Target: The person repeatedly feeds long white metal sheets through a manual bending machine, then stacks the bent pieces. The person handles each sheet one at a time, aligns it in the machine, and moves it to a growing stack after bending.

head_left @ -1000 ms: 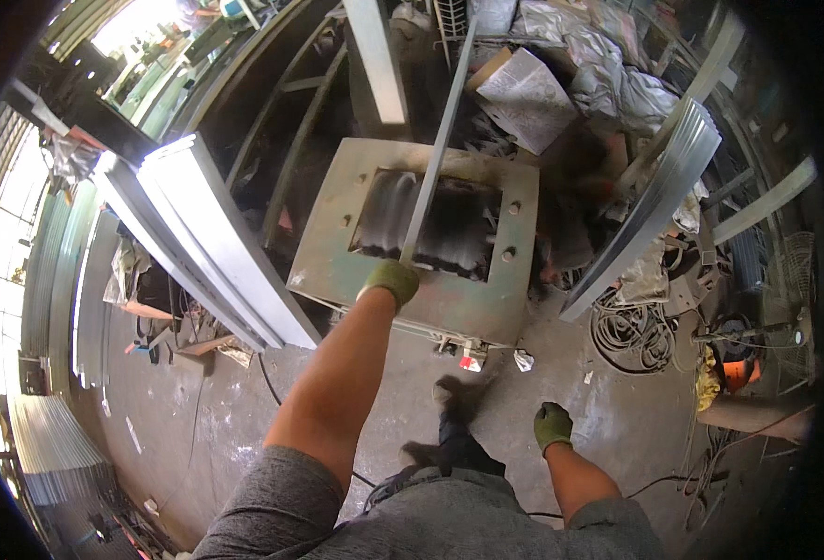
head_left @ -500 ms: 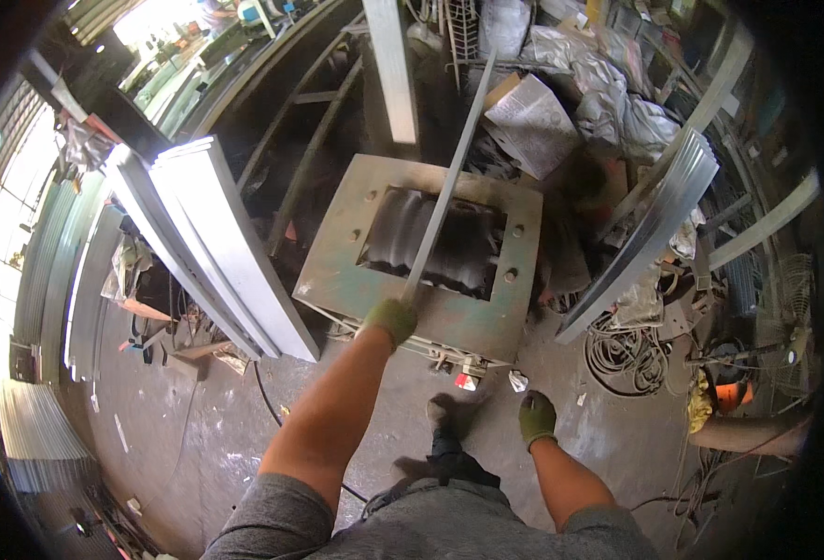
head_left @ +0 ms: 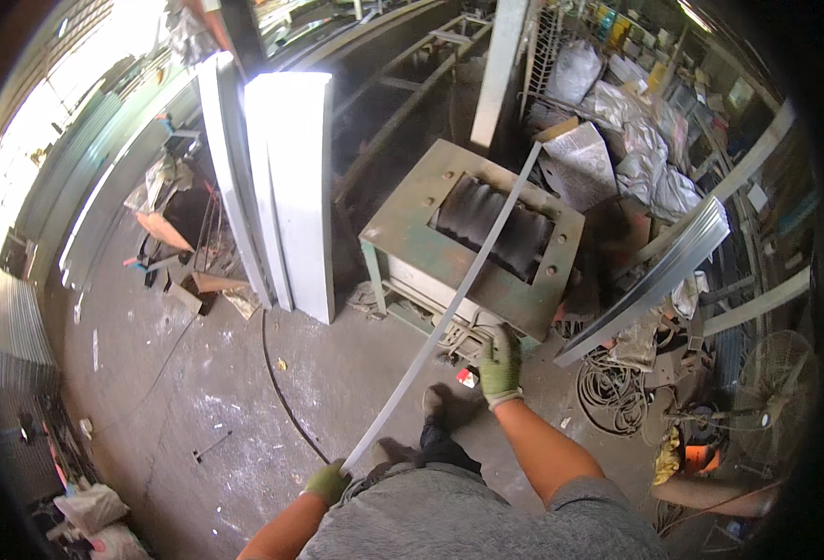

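Observation:
A long flat metal bar (head_left: 428,345) runs slantwise from beside my waist up across the squat green-grey machine (head_left: 402,224). My left hand (head_left: 328,483), in a green glove, is closed around the bar's near end, low at my left side. The bar's far end lies over the dark ribbed rollers (head_left: 494,227) in the machine's top opening. My right hand (head_left: 500,367), also gloved, is raised in front of the machine's near side, to the right of the bar. Its fingers point up, apart from the bar, and hold nothing.
Tall bright metal profiles (head_left: 295,205) stand left of the machine, and a stack of long profiles (head_left: 654,280) leans at its right. Coiled cable (head_left: 610,397) and a fan (head_left: 771,397) are on the right. A black cable (head_left: 276,383) crosses the floor at left.
My left hand has drawn back from the machine's front edge to my waist, bringing the bar's near end along. My right hand has risen toward the machine. The view has shifted too.

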Demonstrator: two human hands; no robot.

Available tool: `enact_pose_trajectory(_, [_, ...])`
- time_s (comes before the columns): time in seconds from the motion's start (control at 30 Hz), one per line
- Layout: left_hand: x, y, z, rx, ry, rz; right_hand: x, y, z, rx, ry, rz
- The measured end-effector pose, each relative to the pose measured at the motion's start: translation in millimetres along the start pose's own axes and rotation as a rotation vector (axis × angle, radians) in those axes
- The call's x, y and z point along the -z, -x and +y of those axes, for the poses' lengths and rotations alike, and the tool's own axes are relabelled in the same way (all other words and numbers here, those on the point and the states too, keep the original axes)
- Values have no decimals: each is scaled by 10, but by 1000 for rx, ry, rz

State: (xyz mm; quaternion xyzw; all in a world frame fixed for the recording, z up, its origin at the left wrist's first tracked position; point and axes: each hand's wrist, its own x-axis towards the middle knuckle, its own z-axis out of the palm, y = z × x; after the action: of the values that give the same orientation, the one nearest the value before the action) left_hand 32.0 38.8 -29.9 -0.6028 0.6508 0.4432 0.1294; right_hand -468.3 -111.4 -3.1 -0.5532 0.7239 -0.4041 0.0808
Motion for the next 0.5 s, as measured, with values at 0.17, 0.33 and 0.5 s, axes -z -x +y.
enact_pose_trajectory(0.17, [-590,980,-1432,25,99,29,-409,382,-1063,314,-49,-143])
enact_pose_trajectory(0.33, [-921,1623,-2205,65,114,73,-461,1042,-1517,457,29,-398])
enact_pose_trajectory(0.5, [-860,1522,-2050,115,136,81,-451,1015,-1493,442,63,-375])
